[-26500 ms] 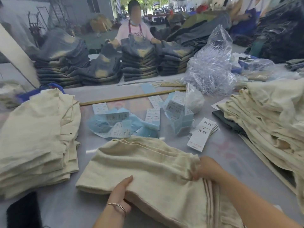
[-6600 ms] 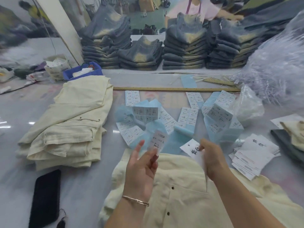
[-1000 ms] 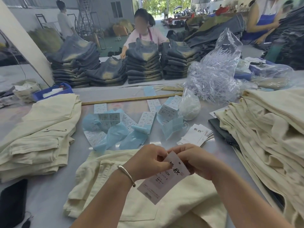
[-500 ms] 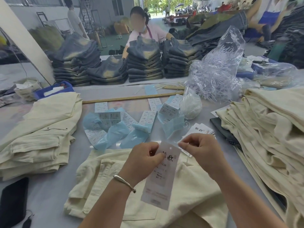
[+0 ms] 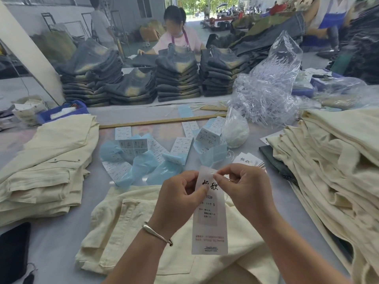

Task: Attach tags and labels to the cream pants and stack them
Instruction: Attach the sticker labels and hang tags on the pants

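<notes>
2 hands are holding 1 long white tag [image 5: 210,210] up over a pair of cream pants [image 5: 127,232] that is lying flat on the grey surface [image 5: 55,242], near the person. The left hand [image 5: 177,198] is pinching the left edge of the tag near its top, with the fingers curled. A silver bracelet [image 5: 156,235] is sitting on that wrist. The right hand [image 5: 245,189] is pinching the top of the tag with its fingertips. The tag is hanging straight down, with black writing at the top and small red print near the bottom.

On the left, a stack of folded cream pants [image 5: 45,167] is resting on the surface. On the right, a bigger, messier pile of cream pants [image 5: 332,171] is lying. Between them, past the hands, blue and white label sheets [image 5: 141,154] are lying spread about. A small pile of white tags [image 5: 249,160] is sitting just right of them, partly hidden by the right hand. A black phone [image 5: 12,251] is lying at the near left corner. A clear bag of plastic ties [image 5: 268,87] is standing far right. Stacks of dark jeans [image 5: 178,78] are sitting far back, and a person in a pink top [image 5: 177,41] is standing behind them.
</notes>
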The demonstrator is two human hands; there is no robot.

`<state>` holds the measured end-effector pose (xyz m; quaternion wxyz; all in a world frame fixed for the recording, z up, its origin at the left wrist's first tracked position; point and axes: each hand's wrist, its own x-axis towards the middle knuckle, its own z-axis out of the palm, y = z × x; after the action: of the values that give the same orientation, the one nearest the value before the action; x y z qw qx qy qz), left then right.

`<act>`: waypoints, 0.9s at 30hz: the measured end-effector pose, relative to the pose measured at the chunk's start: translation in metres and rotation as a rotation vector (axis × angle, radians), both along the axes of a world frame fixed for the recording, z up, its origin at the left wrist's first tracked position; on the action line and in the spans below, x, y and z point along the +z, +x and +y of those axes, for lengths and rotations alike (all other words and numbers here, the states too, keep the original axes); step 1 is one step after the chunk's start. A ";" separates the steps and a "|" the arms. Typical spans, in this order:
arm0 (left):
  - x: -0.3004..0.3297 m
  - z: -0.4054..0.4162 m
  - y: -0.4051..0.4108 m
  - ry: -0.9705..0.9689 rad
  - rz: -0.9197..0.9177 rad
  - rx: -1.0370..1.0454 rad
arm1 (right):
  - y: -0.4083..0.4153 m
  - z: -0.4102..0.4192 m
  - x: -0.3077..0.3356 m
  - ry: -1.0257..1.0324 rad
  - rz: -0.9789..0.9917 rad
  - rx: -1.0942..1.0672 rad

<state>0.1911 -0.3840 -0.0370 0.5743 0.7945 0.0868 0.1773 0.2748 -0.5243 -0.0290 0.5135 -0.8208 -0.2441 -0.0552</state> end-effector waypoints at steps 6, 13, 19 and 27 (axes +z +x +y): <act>-0.007 0.000 0.003 -0.127 -0.097 -0.016 | 0.001 -0.001 0.000 0.065 0.051 0.040; -0.011 -0.005 0.011 -0.642 -0.095 -0.054 | -0.007 0.007 -0.005 0.129 0.057 0.106; -0.019 -0.003 0.009 -0.614 -0.090 0.045 | -0.006 0.007 -0.008 0.083 0.016 0.143; -0.043 0.023 0.002 0.034 0.183 0.275 | 0.006 0.007 -0.007 -0.166 0.014 0.063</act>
<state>0.1928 -0.3607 -0.0799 0.5207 0.7977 0.2436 0.1823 0.2812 -0.5172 -0.0363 0.4467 -0.8530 -0.2698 -0.0128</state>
